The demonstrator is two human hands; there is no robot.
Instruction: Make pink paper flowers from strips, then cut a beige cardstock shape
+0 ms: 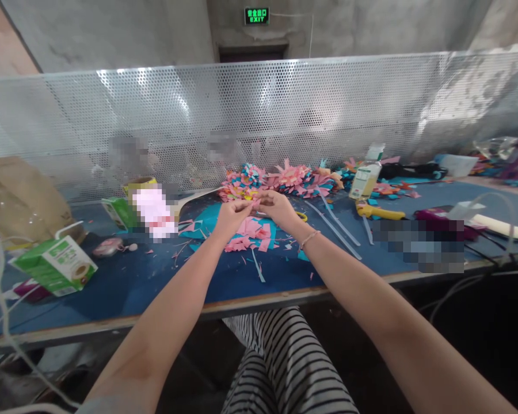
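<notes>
Work looks roughly midway to us, just a guess though. Dead centre of the frame, our left hand (235,217) and right hand (281,210) are both pinching what looks like one small pink piece (256,202) at the fingertips; too tiny to tell how it's folded. Just above, some frilly clusters (290,177) in pink, blue and orange bunch together, so a fair bit seems done. What's left, as far as we can see: a heap of loose pink scraps (259,230) right below our hands. Right of centre on the blue table (155,282) there's a yellow tool (382,213), probably a glue gun, with neither hand on it, and clear sticks (333,230) lie between it and the scraps.
</notes>
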